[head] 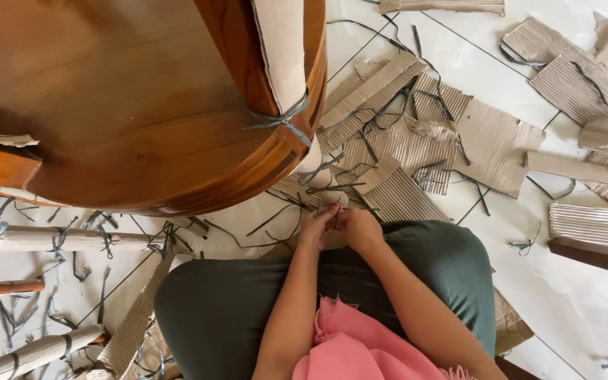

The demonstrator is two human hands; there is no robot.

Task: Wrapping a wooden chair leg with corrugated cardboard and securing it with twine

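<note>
Both my hands meet just below the rim of a round wooden table top [121,105] that fills the upper left. My left hand [316,226] and my right hand [357,226] pinch dark plastic strings [328,188] at the foot of a table leg wrapped in corrugated cardboard [283,49]. A grey string knot [281,121] ties that cardboard higher up the leg. What exactly lies between my fingertips is hidden. My knees in dark green cloth [248,302] are below the hands, with a pink cloth [360,348] on my lap.
Torn corrugated cardboard pieces [487,141] and cut dark strings [388,112] litter the white tiled floor [578,302]. Cardboard-wrapped wooden legs [43,238] tied with grey string lie at the left. More cardboard strips [592,222] lie at the right.
</note>
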